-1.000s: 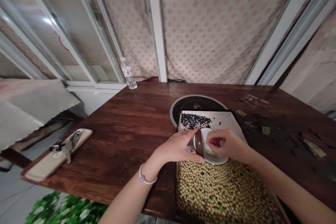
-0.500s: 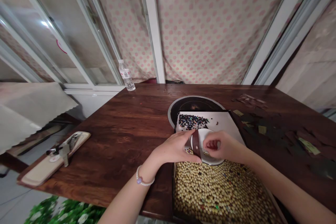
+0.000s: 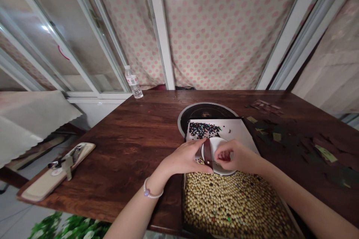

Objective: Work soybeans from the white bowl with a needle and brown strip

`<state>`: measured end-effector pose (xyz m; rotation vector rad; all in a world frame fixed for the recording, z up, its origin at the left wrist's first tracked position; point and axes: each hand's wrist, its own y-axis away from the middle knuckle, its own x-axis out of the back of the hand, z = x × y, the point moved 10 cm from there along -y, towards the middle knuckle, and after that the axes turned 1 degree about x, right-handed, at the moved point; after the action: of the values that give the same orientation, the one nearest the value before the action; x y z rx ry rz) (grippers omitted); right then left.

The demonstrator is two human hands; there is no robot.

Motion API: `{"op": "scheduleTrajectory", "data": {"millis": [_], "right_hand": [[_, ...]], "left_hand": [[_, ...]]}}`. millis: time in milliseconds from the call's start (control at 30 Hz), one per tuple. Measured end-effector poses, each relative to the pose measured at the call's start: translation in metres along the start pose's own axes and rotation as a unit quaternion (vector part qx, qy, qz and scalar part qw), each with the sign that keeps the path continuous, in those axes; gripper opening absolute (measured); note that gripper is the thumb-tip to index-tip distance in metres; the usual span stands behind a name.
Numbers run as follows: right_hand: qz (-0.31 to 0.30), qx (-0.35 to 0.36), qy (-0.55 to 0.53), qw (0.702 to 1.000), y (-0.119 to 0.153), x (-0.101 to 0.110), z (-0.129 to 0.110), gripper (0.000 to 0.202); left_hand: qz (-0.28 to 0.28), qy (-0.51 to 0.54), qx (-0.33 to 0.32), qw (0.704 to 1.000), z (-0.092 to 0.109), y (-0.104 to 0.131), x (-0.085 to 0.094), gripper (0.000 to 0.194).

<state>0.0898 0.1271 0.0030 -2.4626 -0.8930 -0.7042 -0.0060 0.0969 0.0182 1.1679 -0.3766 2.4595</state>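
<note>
My left hand (image 3: 186, 158), with a beaded bracelet at the wrist, holds a brown strip (image 3: 207, 153) between thumb and fingers at the left side of a white bowl (image 3: 218, 142). My right hand (image 3: 231, 156) is curled over the bowl's right part with its fingers closed; what they hold, if anything, is hidden. Beneath the bowl lies a black-edged tray (image 3: 241, 127), its near part full of pale round beads (image 3: 224, 201). Dark beads (image 3: 203, 130) are gathered at its far left corner on a white surface.
Behind the tray is a round dark plate (image 3: 190, 113). A plastic bottle (image 3: 134, 82) stands at the table's (image 3: 131, 134) far left edge. At the left lies a wooden board (image 3: 36, 190) with metal tools (image 3: 66, 167). Brown pieces and yellow papers (image 3: 325, 153) are scattered at the right.
The view has shifted slightly, moving the table and tray a little left in the picture. Both hands stay at the bowl in nearly the same pose.
</note>
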Motion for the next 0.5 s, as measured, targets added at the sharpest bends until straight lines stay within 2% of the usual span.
{"op": "scheduleTrajectory", "data": {"millis": [100,200,267,367,467,500], "right_hand": [[0.025,0.004,0.015,1.0,0.001,0.005,-0.002,0.01],[0.019,0.031,0.04,0.999,0.001,0.004,-0.01,0.011],[0.035,0.043,0.063,0.996,0.001,0.007,-0.014,0.013],[-0.004,0.056,0.054,0.997,0.0,-0.001,-0.017,0.013],[0.026,0.061,0.069,0.995,0.0,0.005,-0.019,0.016],[0.011,0.065,0.065,0.996,-0.001,0.002,-0.019,0.015]], "left_hand": [[-0.003,0.001,0.002,1.0,0.0,0.0,0.0,0.095],[-0.009,-0.001,0.002,1.0,0.001,0.001,0.0,0.096],[-0.013,-0.003,0.002,1.0,0.001,0.001,-0.001,0.096],[-0.016,-0.007,0.009,1.0,0.0,0.001,-0.001,0.097],[-0.013,-0.006,0.008,1.0,0.0,0.0,-0.001,0.097],[-0.012,-0.005,0.006,1.0,0.0,0.0,-0.001,0.097]]}}
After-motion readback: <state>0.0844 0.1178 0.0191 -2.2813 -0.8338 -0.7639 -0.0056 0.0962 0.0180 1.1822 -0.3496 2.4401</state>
